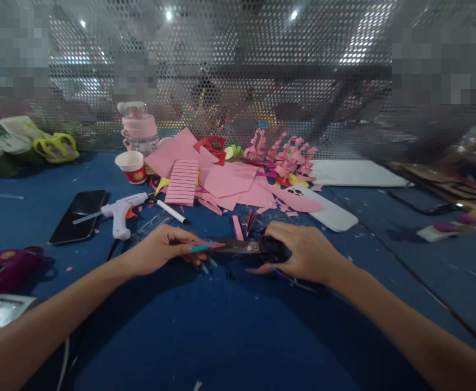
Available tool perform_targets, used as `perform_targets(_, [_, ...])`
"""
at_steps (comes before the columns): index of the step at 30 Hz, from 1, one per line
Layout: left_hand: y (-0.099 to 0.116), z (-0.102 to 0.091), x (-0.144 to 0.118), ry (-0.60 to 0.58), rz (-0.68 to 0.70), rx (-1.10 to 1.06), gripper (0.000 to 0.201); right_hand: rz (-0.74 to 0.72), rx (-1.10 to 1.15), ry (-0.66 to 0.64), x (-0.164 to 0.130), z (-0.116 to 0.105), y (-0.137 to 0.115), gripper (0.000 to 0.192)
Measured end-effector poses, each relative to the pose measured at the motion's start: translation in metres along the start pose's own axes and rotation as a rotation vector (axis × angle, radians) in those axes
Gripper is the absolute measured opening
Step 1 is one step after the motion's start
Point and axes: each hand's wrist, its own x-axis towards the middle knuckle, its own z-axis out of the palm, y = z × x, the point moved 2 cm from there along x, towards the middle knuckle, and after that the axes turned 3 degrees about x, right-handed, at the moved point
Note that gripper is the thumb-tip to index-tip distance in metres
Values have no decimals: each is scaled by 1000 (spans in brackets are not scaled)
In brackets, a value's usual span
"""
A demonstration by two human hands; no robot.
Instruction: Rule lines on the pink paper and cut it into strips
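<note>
My left hand (pixel 164 251) pinches a narrow piece of pink paper (pixel 211 244) that points to the right. In my right hand (pixel 303 251) is a pair of scissors (pixel 242 247), dark handles in the palm and blades reaching left to the paper. The blades lie along or just behind the paper's tip; whether they touch it I cannot tell. A small pink paper strip (pixel 238 228) rests on the blue table just beyond the blades. Past it lie pink paper sheets (pixel 232 182), a lined pink piece (pixel 182 182) and curled pink paper stems (pixel 290 155).
To the left are a white glue gun (pixel 120 214), a black phone (pixel 79 216), a marker (pixel 171 211) and a paper cup (pixel 131 166). A pink bottle (pixel 139 130) stands behind. At right lies a white phone (pixel 327 212). A perforated metal screen (pixel 230 70) bounds the blue table (pixel 221 336).
</note>
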Motion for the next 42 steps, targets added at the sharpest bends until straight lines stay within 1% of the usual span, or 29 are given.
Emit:
perform_targets(10, [-3,-1,1,18,-10,0,25,36,11,-16,0,2,1,53])
perform_targets(14, [-2,-1,1,22,-21,-23,21,42,7,-25,0,2,1,53])
perform_targets(19, [0,0,0,11,-2,-50,14,35,-6,-25,0,1,1,53])
perform_targets(24, [1,0,0,24,-17,-36,14,37,-18,-31,0,0,0,54])
perform_targets(32, [-2,-2,0,7,-12,5,16,26,-39,-50,0,1,0,54])
perform_targets(37, [-2,-1,0,-6,5,13,19,22,-41,-42,-1,1,0,59])
perform_targets(42, [-2,-1,0,-3,3,6,18,9,-43,-35,0,2,-1,67])
